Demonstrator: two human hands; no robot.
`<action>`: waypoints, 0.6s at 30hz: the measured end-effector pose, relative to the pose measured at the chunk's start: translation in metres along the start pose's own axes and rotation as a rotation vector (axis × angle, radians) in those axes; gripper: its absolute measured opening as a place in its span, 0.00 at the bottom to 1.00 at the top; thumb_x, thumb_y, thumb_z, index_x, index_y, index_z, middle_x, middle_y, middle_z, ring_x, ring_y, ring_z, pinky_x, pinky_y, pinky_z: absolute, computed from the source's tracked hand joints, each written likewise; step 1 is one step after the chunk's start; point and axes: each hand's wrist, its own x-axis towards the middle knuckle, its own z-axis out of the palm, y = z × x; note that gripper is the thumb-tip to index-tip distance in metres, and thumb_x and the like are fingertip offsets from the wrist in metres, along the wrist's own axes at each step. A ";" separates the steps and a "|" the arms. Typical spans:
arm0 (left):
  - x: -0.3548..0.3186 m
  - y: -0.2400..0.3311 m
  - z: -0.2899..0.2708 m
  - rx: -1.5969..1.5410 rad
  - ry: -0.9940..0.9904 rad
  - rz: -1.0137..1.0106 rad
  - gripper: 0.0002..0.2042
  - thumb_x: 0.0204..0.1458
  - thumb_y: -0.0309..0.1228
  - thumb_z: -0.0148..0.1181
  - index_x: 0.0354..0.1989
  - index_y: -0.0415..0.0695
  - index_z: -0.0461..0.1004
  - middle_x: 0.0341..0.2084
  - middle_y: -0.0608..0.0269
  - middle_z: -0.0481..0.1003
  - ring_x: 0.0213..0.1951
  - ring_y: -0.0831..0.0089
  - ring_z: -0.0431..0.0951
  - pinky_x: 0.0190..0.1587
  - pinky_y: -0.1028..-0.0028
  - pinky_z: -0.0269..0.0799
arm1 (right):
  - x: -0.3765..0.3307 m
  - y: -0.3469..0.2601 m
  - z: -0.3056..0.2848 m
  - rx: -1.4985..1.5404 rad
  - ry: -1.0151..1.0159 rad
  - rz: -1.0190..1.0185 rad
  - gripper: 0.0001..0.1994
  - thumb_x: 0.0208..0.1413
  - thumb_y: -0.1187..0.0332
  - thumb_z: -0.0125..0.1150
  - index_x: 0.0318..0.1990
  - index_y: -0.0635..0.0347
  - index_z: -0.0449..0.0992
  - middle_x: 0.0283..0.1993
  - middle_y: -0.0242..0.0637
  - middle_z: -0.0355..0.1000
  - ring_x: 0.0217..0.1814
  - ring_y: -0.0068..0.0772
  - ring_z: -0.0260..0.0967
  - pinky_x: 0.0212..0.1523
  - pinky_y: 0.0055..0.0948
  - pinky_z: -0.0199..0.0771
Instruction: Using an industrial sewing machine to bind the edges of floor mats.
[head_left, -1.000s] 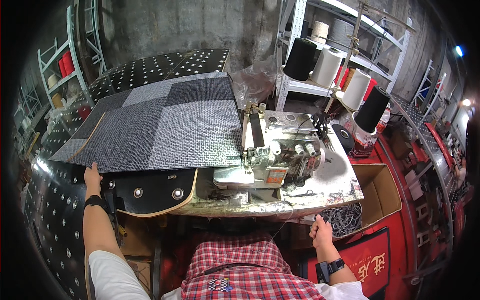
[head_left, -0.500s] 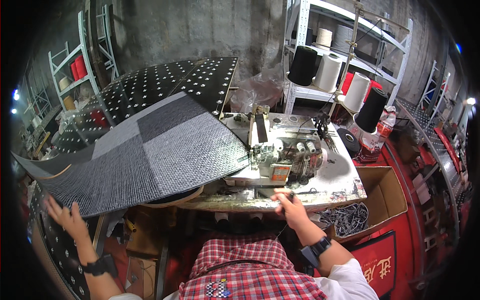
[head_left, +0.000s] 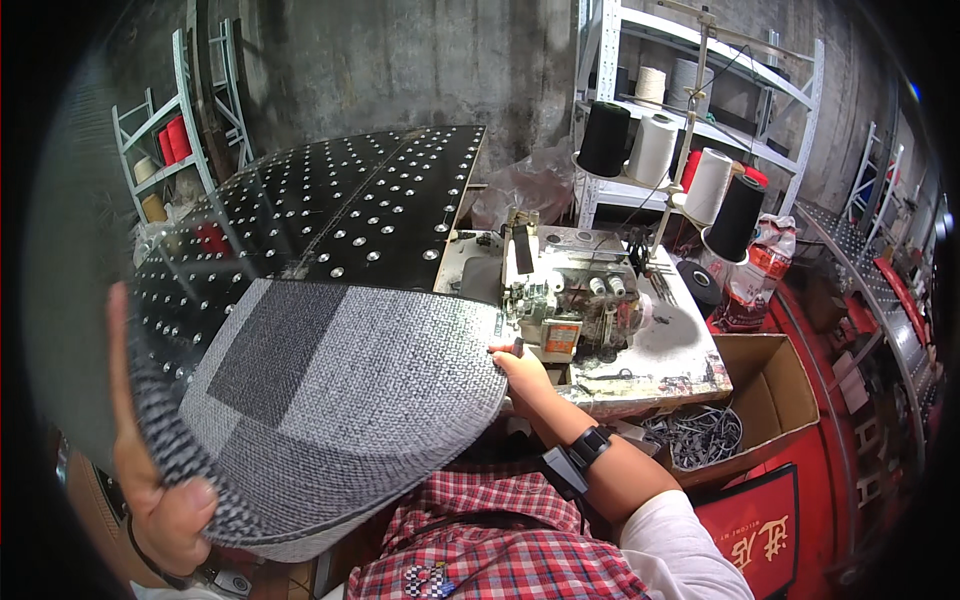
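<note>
A grey checkered woven mat (head_left: pixel 370 370) bends across the space in front of me, its left end curled up. My left hand (head_left: pixel 165 495) grips that curled end, thumb on the near side and one finger stretched upward. At the mat's right edge, beside the sewing machine (head_left: pixel 575 300), my right hand (head_left: pixel 522 375) closes on the edge. A small dark tool (head_left: pixel 518 347) pokes out from the same hand; its kind is hidden. The mat's corner lies close to the machine's sewing head.
A black table with metal studs (head_left: pixel 370 215) stands behind the mat. Black and white thread cones (head_left: pixel 655 148) sit on a stand by the white shelf (head_left: pixel 592 60). Right of the machine table (head_left: pixel 660 375) is a cardboard box (head_left: pixel 780 380) with a heap of grey trimmings (head_left: pixel 690 440).
The mat has swung toward me and turned, its left end curling up. My left hand has taken hold of it. My right hand has moved left from the table's front to the mat's edge.
</note>
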 end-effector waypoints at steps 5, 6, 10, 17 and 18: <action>0.011 -0.028 -0.038 0.365 -0.435 -0.187 0.26 0.38 0.34 0.50 0.49 0.36 0.60 0.53 0.46 0.56 0.57 0.58 0.54 0.58 0.66 0.44 | -0.017 -0.011 -0.002 0.002 0.060 0.038 0.08 0.46 0.76 0.47 0.35 0.66 0.68 0.33 0.34 0.66 0.34 0.24 0.63 0.37 0.23 0.64; 0.009 -0.033 -0.053 0.533 -0.697 -0.203 0.19 0.40 0.34 0.51 0.43 0.39 0.68 0.53 0.47 0.57 0.57 0.59 0.55 0.57 0.67 0.45 | -0.023 -0.014 0.003 0.007 0.088 0.070 0.07 0.45 0.76 0.47 0.34 0.65 0.68 0.32 0.32 0.66 0.35 0.22 0.61 0.40 0.21 0.61; -0.010 -0.040 -0.097 0.821 -0.365 -0.308 0.11 0.44 0.34 0.50 0.32 0.41 0.71 0.52 0.48 0.59 0.55 0.59 0.57 0.56 0.66 0.46 | -0.029 -0.004 -0.006 -0.055 0.130 0.035 0.07 0.47 0.74 0.48 0.35 0.64 0.68 0.32 0.30 0.65 0.34 0.20 0.59 0.39 0.20 0.58; -0.189 -0.087 -0.325 0.968 1.151 -0.478 0.30 0.47 0.41 0.51 0.57 0.42 0.50 0.56 0.52 0.51 0.56 0.59 0.54 0.56 0.65 0.47 | -0.028 0.009 -0.009 -0.007 0.080 0.024 0.06 0.48 0.74 0.48 0.34 0.62 0.69 0.32 0.29 0.65 0.34 0.19 0.58 0.39 0.20 0.58; -0.202 -0.091 -0.316 0.841 1.194 -0.537 0.34 0.46 0.44 0.52 0.58 0.42 0.45 0.56 0.52 0.50 0.56 0.60 0.53 0.56 0.64 0.48 | -0.027 0.011 -0.012 -0.005 0.086 0.023 0.06 0.48 0.74 0.48 0.34 0.62 0.69 0.32 0.29 0.65 0.34 0.19 0.58 0.39 0.20 0.58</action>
